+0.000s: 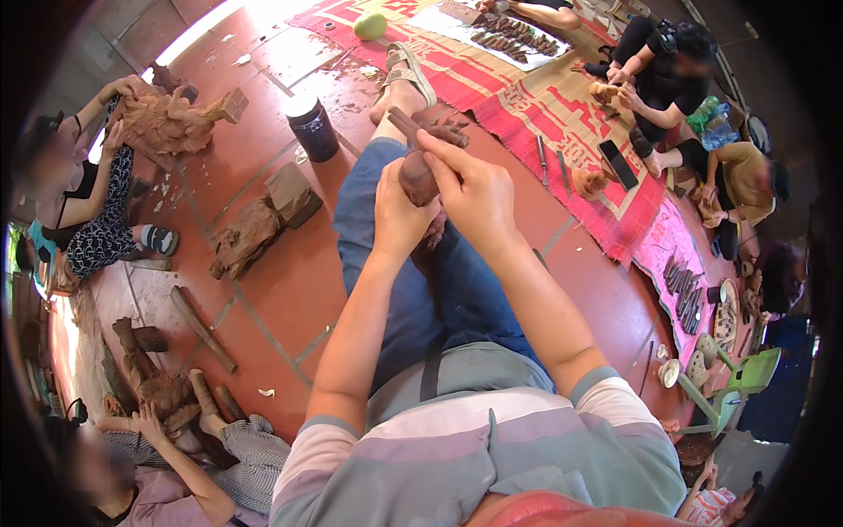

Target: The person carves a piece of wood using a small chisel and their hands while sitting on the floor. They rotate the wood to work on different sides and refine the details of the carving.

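Note:
My left hand (399, 213) is closed around a brown wood carving (416, 179) with a smooth, rounded part showing between my hands. Jagged carved bits (451, 132) stick out beyond my fingers, and a lower part shows beneath my hands. My right hand (474, 189) is closed with its fingertips pressed together over the top of the carving. From those fingertips a flat brown strip (402, 124) points up and left; whether it is held separately or belongs to the carving, I cannot tell. Both hands are above my jeans-clad legs.
A dark tumbler (311, 130) and a rough wood block (263, 220) stand left on the tiled floor. To the right, a red patterned mat (527, 114) carries a phone (619, 164) and chisels (543, 161). A green stool (738, 391) is at lower right. Several people work around me.

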The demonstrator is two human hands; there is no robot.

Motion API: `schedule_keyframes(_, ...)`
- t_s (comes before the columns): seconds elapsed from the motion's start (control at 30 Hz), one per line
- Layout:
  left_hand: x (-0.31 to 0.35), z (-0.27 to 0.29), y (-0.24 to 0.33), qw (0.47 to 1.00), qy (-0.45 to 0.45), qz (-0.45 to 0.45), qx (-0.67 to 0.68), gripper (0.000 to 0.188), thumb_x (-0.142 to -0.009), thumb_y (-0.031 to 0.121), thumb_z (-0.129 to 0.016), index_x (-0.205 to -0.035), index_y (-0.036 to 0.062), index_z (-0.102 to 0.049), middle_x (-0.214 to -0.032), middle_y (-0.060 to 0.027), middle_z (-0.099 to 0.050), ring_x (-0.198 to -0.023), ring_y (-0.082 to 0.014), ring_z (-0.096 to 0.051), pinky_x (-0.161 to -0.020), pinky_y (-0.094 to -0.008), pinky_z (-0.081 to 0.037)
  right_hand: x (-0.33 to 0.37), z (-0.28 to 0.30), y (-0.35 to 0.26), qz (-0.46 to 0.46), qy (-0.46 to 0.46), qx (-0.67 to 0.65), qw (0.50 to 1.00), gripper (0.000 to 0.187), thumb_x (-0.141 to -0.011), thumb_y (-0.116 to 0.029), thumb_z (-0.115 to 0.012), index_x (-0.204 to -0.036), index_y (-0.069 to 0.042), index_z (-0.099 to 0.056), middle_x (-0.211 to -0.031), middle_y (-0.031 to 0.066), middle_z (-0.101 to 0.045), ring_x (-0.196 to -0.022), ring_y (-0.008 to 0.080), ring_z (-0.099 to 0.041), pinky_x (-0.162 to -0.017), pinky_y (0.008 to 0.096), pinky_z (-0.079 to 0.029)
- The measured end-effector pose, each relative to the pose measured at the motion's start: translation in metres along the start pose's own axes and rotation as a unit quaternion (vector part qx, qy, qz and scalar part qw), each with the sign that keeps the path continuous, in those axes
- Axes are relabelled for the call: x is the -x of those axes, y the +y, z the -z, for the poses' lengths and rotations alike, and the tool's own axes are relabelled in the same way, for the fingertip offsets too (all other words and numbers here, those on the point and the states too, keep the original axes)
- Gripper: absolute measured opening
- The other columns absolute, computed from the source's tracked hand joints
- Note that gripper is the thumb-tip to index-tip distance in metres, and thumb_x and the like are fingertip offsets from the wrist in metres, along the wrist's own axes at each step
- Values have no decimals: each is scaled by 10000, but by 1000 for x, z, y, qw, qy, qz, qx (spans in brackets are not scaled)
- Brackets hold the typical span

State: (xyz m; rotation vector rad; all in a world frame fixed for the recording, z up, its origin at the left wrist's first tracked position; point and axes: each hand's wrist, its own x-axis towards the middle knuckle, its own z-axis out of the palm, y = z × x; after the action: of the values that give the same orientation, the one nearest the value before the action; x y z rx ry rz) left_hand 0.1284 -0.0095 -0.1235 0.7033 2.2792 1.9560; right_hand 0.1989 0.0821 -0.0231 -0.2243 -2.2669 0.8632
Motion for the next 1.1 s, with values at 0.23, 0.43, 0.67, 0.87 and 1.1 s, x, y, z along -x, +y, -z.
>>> schedule_keyframes(0.23, -3, -8, 7, 995, -5, -93, -33, 597, -620, 62, -767, -1166, 41, -526, -1170, -164, -545, -1111, -379, -514, -962, -437, -417, 127, 27, 96, 3, 36, -23, 999, 305, -834, 25, -694, -1119, -81, -726, -742, 120, -673, -555, 177, -604, -549, 288, -474)
schedule_keyframes(0.43, -11, 3, 11, 982, -71, -162, -70, 473, -765, 43, -702, -1208, 18, -538, -1095, -120, -611, -1005, -269, -617, -890, -349, -496, 51, 9, 25, 98, -33, 35, 994, 325, -852, -104, -702, -1161, -201, -719, -626, 75, -604, -519, 215, -585, -481, 314, -442)
schedule_keyframes(0.67, -4, -8, -3, 975, 41, -201, -91, 534, -729, 101, -783, -1201, 34, -542, -1100, -115, -611, -1011, -278, -611, -868, -348, -503, 70, -2, 39, 116, 0, 98, 988, 312, -822, -132, -707, -1116, -234, -734, -581, 45, -522, -473, 230, -520, -471, 352, -422)
schedule_keyframes(0.87, -4, -10, 10, 987, 41, -120, -93, 569, -666, 51, -781, -1187, 38, -552, -1121, -129, -596, -1092, -310, -570, -941, -376, -458, 103, 48, 88, 102, 46, 68, 991, 321, -790, -37, -707, -1081, -164, -752, -626, 40, -576, -499, 189, -528, -488, 324, -418)
schedule_keyframes(1.1, -7, -5, 18, 986, -7, -169, -6, 353, -807, 138, -719, -1112, 6, -601, -1077, -113, -634, -964, -227, -635, -849, -344, -503, 31, -11, 12, 128, 19, 118, 985, 363, -825, -97, -702, -1161, -232, -723, -596, 43, -500, -510, 187, -514, -499, 328, -416)
